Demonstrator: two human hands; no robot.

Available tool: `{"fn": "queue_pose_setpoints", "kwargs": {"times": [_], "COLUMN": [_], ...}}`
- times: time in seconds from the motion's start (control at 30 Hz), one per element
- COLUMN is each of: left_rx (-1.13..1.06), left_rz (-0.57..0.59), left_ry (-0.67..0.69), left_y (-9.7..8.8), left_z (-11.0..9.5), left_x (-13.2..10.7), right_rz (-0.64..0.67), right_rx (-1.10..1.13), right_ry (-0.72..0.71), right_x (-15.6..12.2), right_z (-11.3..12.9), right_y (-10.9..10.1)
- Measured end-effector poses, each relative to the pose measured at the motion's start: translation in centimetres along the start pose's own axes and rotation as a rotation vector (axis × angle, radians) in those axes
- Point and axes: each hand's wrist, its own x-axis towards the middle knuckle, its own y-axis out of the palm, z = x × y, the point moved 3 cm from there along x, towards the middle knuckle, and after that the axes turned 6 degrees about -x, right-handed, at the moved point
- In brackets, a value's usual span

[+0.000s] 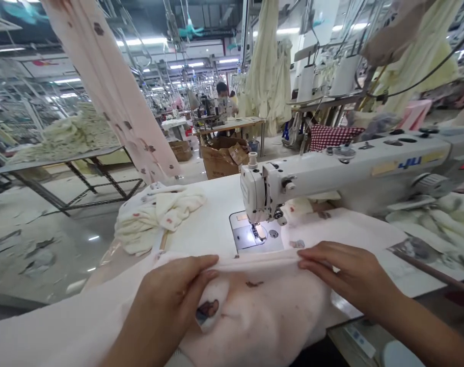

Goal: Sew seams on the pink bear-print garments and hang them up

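Observation:
A pale pink printed fabric lies across the near edge of the white sewing table. My left hand pinches its folded top edge on the left, fingers closed on the cloth. On the right, my right hand grips the same edge, fingers pressed together. The fold sits just in front of the metal needle plate and the presser foot of the white sewing machine.
A heap of cream fabric pieces lies on the table's left. A long pink cloth hangs overhead. Cardboard boxes, other work tables and a seated person are farther back. Cream cloth lies behind the machine at right.

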Motion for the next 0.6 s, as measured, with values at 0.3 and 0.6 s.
{"fn": "queue_pose_setpoints", "kwargs": {"times": [0.3,0.6], "left_rx": [-0.485,-0.335], "left_rz": [-0.092,-0.141], "left_ry": [-0.199,-0.178], "left_y": [0.2,-1.0], "left_z": [1.2,0.8], "left_x": [7.2,7.4], "right_rz": [0.036,0.13], "right_rx": [-0.127,-0.139], "right_ry": [-0.31,-0.336], "right_x": [3.7,3.7], "right_z": [-0.1,4.6], "right_y": [-0.9,0.7]}}
